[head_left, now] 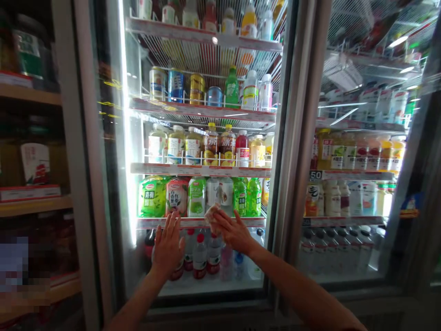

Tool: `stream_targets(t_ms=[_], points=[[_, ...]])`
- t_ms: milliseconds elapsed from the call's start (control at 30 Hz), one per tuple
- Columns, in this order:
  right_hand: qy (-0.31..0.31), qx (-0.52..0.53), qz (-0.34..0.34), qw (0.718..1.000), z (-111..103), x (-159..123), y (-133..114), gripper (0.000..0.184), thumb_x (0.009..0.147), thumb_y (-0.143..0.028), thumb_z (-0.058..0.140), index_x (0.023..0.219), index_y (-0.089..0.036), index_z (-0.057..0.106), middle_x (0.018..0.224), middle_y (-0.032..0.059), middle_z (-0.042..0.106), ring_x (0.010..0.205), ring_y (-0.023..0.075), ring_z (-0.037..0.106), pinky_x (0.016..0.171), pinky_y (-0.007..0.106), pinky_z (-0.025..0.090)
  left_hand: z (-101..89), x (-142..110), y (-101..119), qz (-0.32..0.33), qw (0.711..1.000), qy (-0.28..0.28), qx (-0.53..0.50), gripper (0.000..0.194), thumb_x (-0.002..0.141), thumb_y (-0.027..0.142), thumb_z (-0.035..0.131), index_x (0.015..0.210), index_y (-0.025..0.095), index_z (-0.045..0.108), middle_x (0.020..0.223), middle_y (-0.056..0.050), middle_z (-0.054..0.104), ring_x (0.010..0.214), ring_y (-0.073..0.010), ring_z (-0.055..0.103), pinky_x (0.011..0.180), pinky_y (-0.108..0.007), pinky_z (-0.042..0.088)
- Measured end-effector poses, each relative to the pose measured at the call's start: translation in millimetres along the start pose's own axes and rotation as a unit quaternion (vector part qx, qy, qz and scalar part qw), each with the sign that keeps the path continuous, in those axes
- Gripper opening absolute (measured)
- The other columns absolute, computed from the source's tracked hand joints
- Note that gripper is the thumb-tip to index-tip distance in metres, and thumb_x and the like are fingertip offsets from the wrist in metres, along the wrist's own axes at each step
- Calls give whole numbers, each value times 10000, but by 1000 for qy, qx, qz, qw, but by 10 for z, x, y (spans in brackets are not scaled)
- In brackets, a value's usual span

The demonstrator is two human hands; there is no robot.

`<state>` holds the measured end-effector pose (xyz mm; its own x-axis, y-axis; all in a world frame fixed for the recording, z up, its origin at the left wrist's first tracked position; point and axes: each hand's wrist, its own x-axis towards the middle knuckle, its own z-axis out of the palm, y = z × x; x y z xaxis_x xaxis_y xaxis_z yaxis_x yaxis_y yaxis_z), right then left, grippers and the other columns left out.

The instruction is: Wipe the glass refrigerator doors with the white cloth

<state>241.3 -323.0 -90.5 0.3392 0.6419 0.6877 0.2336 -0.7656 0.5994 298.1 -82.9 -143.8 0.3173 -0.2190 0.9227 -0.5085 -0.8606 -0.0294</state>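
Note:
In front of me is the glass door (237, 278) of a lit drinks fridge. My left hand (167, 243) lies flat against the glass, fingers stretched upward, with nothing in it. A crumpled pale cloth (213, 218) is pressed to the pane under my right hand (234, 230), whose fingers bend over it. Both hands are level with the lower shelf edge (193, 222). Behind the glass, green bottles (151, 197) and a red-labelled bottle (177, 195) stand just above them. Red-capped bottles (200, 257) show below, partly hidden by my hands.
A metal door frame (296, 138) runs upright on my right, beside a second fridge with rows of bottles (358, 151). To the left, wooden shelves (31, 94) hold jars and cartons. Cans (176, 85) and more bottles fill the upper fridge shelves.

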Motion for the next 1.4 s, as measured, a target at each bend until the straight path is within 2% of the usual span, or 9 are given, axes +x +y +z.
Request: stream_targets(t_ms=[167, 367, 500, 567, 733, 933, 1100, 1267, 1400], points=[[55, 3, 127, 990, -2, 407, 54, 476, 817, -169, 436, 1293, -179, 434, 1450, 86, 313, 1387, 209, 138, 1117, 503, -56, -10, -34, -181, -19, 1000, 1, 22, 561, 834, 250, 381, 1363, 90, 284, 1424, -169, 316, 1333, -274, 269, 1065, -477, 237], [11, 29, -55, 998, 194, 445, -378, 484, 812, -160, 451, 1290, -234, 429, 1457, 4, 307, 1395, 152, 73, 1128, 439, -94, -63, -190, -438, -40, 998, -24, 29, 542, 821, 218, 369, 1344, 87, 316, 1421, -173, 318, 1331, -277, 272, 1054, -485, 250], [35, 46, 58, 997, 190, 786, -345, 512, 813, -169, 448, 1321, -187, 389, 1468, 66, 272, 1395, 190, 88, 1116, 496, -60, -70, -259, -597, -75, 996, -39, 31, 548, 817, 225, 375, 1348, 102, 309, 1429, -176, 300, 1337, -284, 257, 1052, -509, 246], [41, 53, 82, 994, 228, 902, -388, 522, 806, -167, 454, 1323, -179, 385, 1472, 79, 258, 1394, 212, 94, 1112, 521, -31, -75, -263, -666, -88, 994, -49, 35, 541, 822, 230, 369, 1341, 90, 316, 1431, -183, 293, 1336, -287, 256, 1049, -516, 255], [30, 60, -83, 994, 407, 935, -685, 504, 808, -151, 441, 1307, -215, 401, 1463, 13, 294, 1390, 169, 119, 1138, 446, -24, -98, -261, -853, -112, 992, -47, 37, 553, 811, 226, 377, 1345, 103, 306, 1431, -181, 291, 1332, -286, 266, 1044, -521, 270], [54, 68, 12, 996, 479, 1259, -761, 490, 817, -174, 447, 1304, -164, 395, 1476, 65, 258, 1389, 222, 120, 1122, 513, -23, -129, -312, -1082, -123, 990, -53, 48, 570, 807, 228, 376, 1352, 90, 277, 1437, -192, 271, 1336, -293, 253, 1043, -539, 257], [49, 94, -114, 988, 652, 1484, -1027, 475, 824, -164, 437, 1297, -193, 405, 1458, 37, 309, 1383, 189, 154, 1139, 464, 85, -166, -375, -1275, -129, 988, -64, 55, 563, 791, 210, 380, 1337, 97, 302, 1441, -173, 275, 1340, -271, 253, 1069, -500, 240], [71, 103, -13, 992, 719, 1987, -1180, 470, 853, -137, 366, 1323, -164, 368, 1487, 64, 229, 1394, 218, 83, 1115, 544, 81, -248, -310, -1460, -153, 984, -62, 71, 584, 772, 212, 385, 1332, 70, 304, 1444, -190, 256, 1340, -280, 248, 1063, -496, 247], [60, 120, -96, 986, 859, 2052, -1440, 432, 872, -154, 363, 1301, -184, 399, 1462, 34, 301, 1387, 179, 127, 1133, 476, 142, -342, -244, -1582, -154, 983, -58, 80, 592, 777, 211, 377, 1339, 52, 283, 1436, -210, 259, 1343, -288, 236, 1055, -508, 250]])
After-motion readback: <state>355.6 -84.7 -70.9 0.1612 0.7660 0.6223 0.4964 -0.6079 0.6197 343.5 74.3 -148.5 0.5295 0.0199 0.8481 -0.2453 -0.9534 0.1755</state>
